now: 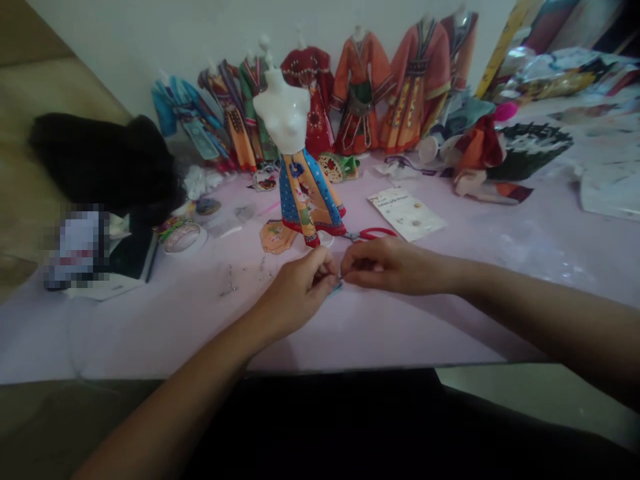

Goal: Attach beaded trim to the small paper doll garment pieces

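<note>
My left hand (304, 285) is closed in a pinch low over the table, with a small blue-green piece (337, 287) showing under its fingertips. Just to its right, my right hand (383, 264) pinches with its fingertips almost meeting the left ones; what they grip is too small to make out. Red-handled scissors (379, 233) lie right behind the right hand. Beyond both hands stands a small white mannequin torso (283, 110) in an orange and blue patterned skirt (320, 193). An orange embroidered patch (277, 237) lies by the skirt's left side.
Several little costumes on stands, among them an orange robe (359, 87), line the wall. A card with buttons (406, 212) lies behind my right forearm. At left are a tape roll (185, 238), tiny metal findings (229, 283) and a black bag (103, 157).
</note>
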`<state>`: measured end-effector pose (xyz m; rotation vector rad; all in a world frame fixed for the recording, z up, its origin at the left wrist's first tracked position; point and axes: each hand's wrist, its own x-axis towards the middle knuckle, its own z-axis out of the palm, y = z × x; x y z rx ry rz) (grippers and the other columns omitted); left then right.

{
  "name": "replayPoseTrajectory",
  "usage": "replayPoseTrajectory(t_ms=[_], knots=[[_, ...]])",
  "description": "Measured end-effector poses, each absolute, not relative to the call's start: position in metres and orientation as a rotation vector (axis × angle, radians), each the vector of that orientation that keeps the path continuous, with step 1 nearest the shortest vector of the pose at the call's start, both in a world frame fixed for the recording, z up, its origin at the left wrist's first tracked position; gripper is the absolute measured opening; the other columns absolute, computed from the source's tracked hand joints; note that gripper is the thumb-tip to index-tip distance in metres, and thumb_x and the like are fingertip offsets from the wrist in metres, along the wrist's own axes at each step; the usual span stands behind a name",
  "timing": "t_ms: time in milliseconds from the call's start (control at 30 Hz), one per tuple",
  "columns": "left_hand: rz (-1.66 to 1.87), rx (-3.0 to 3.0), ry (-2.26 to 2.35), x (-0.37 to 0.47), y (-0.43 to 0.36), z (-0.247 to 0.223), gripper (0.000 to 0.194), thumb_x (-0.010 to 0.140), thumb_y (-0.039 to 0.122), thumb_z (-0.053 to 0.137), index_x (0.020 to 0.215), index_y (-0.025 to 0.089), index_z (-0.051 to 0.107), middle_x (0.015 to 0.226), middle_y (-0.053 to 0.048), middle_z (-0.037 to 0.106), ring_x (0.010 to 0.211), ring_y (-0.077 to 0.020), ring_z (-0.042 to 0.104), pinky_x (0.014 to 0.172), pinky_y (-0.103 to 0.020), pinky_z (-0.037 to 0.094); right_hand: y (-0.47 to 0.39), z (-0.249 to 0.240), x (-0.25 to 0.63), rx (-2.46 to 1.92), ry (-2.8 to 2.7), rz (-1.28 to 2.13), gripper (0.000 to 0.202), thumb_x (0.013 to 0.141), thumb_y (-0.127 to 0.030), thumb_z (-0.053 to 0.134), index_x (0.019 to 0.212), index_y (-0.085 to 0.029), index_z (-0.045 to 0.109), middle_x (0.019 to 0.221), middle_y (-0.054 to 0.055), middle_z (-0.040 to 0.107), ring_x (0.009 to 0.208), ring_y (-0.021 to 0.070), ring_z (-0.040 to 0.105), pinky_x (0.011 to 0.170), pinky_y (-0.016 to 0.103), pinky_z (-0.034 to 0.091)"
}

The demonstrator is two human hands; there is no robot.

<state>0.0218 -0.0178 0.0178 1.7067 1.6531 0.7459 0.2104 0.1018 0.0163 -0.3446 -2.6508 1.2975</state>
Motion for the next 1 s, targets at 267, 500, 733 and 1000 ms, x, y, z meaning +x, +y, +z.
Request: replayPoseTrajectory(t_ms=[267,500,733,1000], knots=[[0.745,1.643,1.670,0.001,-0.034,0.008,0.006,0.089,0.014,0.057,0.088,0.020,0.055,0.076,0.004,0.062,0.070,-0.0140,0.058,0.066,-0.029,0.042,0.095,-0.012,0.183,-0.398,-2.545,1.470,0.011,0.088,-0.022,0.060,0.084,-0.014,0.065,0.072,-0.002,0.059,0.063,0.0092,0.048,0.060,0.023,0.037],[0.680,1.674,1.733,-0.018,-0.035,-0.006,0.009,0.087,0.011,0.057,0.085,0.020,0.055,0.072,0.005,0.058,0.066,-0.0127,0.056,0.065,-0.027,0.041,0.097,-0.021,0.180,-0.496,-2.417,1.425,0.015,0.091,-0.024,0.056,0.092,-0.012,0.066,0.079,0.004,0.065,0.070,0.0136,0.056,0.064,0.026,0.043],[0.620,1.696,1.703,-0.024,-0.027,-0.008,0.008,0.088,0.013,0.057,0.088,0.021,0.056,0.076,0.004,0.064,0.069,-0.0140,0.061,0.066,-0.028,0.043,0.091,-0.026,0.180,-0.394,-2.582,1.157,0.018,0.089,-0.011,0.054,0.096,-0.012,0.070,0.088,0.005,0.070,0.075,0.0136,0.059,0.069,0.026,0.044],[0.581,1.643,1.735,-0.022,-0.015,-0.009,0.008,0.086,0.014,0.057,0.088,0.022,0.055,0.080,0.000,0.070,0.075,-0.0187,0.069,0.068,-0.032,0.049,0.093,-0.031,0.181,-0.319,-2.588,1.121,0.020,0.089,-0.007,0.053,0.099,-0.011,0.070,0.094,0.007,0.071,0.081,0.0146,0.061,0.073,0.026,0.046]])
